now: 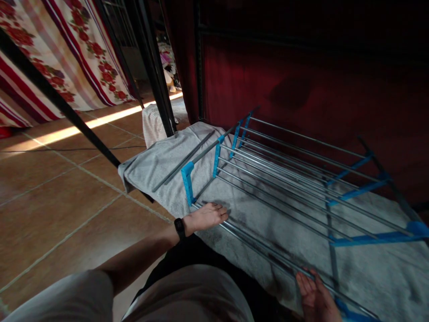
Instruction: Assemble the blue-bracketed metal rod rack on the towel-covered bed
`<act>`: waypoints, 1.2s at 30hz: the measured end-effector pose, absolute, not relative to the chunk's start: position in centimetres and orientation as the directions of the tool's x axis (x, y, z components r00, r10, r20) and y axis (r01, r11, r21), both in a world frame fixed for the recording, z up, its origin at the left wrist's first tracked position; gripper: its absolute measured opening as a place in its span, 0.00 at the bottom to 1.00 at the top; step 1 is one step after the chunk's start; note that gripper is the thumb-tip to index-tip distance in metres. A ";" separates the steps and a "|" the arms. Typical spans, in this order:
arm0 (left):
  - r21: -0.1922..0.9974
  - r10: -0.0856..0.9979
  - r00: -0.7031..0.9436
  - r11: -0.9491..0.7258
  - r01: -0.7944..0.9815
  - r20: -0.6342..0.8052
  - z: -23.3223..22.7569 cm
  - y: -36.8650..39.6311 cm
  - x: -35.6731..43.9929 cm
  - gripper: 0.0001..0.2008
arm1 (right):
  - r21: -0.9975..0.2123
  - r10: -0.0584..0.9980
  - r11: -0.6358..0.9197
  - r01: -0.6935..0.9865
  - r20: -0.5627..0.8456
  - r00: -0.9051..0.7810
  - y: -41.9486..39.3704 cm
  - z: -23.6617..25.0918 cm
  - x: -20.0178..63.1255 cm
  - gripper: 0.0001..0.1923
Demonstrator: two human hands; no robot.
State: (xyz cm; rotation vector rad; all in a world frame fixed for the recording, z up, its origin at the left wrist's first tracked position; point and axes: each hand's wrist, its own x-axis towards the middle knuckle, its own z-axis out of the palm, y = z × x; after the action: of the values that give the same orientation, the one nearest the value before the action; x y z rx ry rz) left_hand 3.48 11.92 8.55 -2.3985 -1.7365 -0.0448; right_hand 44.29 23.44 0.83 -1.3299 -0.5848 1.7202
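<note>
A drying rack or shelf frame (275, 179) of thin metal rods with blue plastic joints lies on a grey cloth (291, 250). My left hand (209, 216), a black band on its wrist, is closed over the metal rods (254, 245) along the near side, just right of a blue corner bracket (187, 183). Farther right along those rods, my right hand (313, 290) has its palm turned up and its fingers against them; part of its grip is hidden. Close by is another blue joint (351, 311) at the bottom edge.
Two loose grey tubes (182, 162) lie on the cloth at the left. Black metal posts (156, 76) rise beside the cloth-covered surface. Behind the frame hangs a dark red panel (261, 85). Tiled floor (83, 201) and a flowered curtain (67, 53) show at left.
</note>
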 end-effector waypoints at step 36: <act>0.158 0.963 0.221 -0.245 0.957 0.156 5.9 13.4 1.3 0.15 | -0.802 0.898 -0.331 -0.496 -0.430 0.095 23.8 2.8 42.2 0.16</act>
State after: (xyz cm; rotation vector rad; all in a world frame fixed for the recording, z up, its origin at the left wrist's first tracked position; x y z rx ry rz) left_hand 1.34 13.38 5.94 -2.4761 -1.9473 -0.3510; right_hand 42.24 23.81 2.78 -1.1948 -0.4735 1.5250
